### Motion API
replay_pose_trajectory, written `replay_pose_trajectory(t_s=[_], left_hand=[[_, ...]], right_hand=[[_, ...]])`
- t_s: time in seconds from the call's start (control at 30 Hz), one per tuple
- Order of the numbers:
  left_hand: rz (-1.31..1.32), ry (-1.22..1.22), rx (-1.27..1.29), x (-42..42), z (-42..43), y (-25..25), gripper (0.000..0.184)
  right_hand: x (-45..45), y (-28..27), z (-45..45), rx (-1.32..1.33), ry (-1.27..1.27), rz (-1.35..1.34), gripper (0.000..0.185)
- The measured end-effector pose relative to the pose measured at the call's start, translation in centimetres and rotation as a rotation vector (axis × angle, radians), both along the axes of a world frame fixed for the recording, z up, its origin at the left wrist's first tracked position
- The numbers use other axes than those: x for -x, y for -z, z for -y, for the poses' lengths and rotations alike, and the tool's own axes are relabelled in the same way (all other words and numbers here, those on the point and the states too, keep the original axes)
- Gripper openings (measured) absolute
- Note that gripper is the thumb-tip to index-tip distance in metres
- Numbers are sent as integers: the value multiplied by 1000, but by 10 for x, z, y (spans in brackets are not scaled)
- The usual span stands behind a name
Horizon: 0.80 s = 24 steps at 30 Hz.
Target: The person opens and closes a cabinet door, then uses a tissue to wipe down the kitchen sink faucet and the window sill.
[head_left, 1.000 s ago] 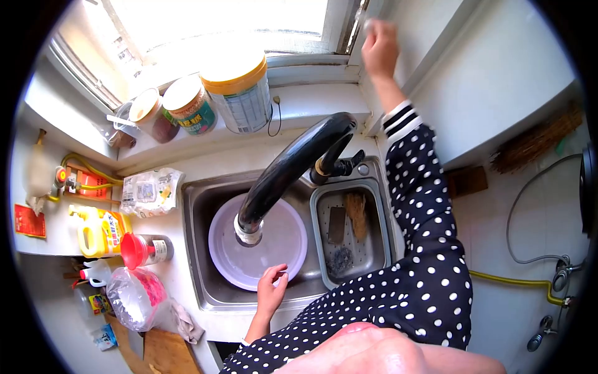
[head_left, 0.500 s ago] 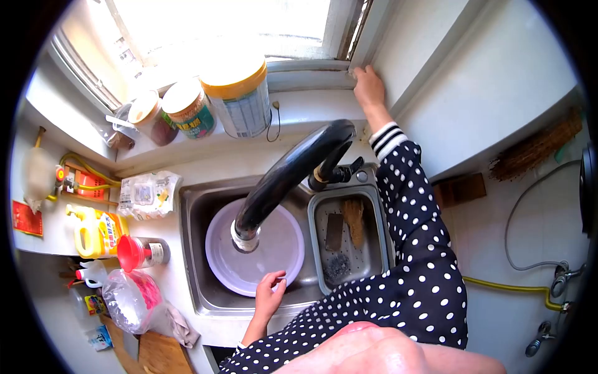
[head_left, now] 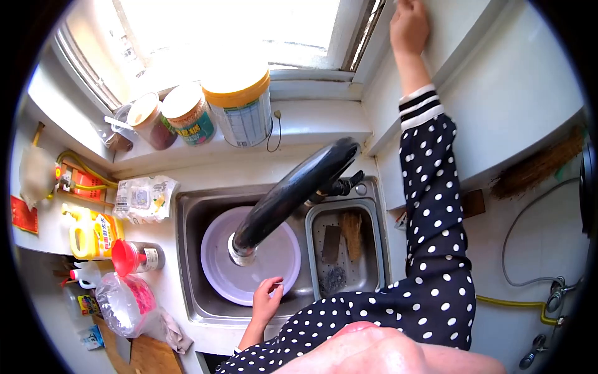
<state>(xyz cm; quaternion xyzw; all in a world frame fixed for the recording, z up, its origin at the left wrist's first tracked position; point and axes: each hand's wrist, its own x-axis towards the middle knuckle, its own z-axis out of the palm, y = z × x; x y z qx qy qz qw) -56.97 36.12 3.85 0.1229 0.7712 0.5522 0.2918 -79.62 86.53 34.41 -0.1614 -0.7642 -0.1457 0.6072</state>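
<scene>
My right hand (head_left: 410,28) is raised at the top, by the white wall right of the window frame. Its fingers are closed together near the top edge, and what they hold is too small to make out. My left hand (head_left: 267,299) hovers at the near rim of the lilac basin (head_left: 274,268), its fingers curled but apart, with nothing seen in them. The basin sits in the steel sink (head_left: 190,274), under the black faucet (head_left: 293,193). Right of it, a grey tray (head_left: 316,249) holds a brown block (head_left: 331,244), a bristly brush (head_left: 351,237) and a dark scourer (head_left: 334,279).
Several tubs, among them a large yellow-rimmed one (head_left: 240,115), line the windowsill. A wipes pack (head_left: 144,198), a yellow bottle (head_left: 93,234), a red-lidded jar (head_left: 140,257) and a plastic bag (head_left: 124,305) stand at the left. A hose (head_left: 514,302) runs at the right.
My right hand went down to the lower corner of the window frame, then rose up along the wall to the top edge. My left hand has stayed by the basin rim.
</scene>
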Motion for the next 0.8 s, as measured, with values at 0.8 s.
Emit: replay_pose_trajectory(t_s=[0.8], left_hand=[[21,8,4,-5,8,0,23]], right_hand=[[2,200,-10,348,33,446,37]])
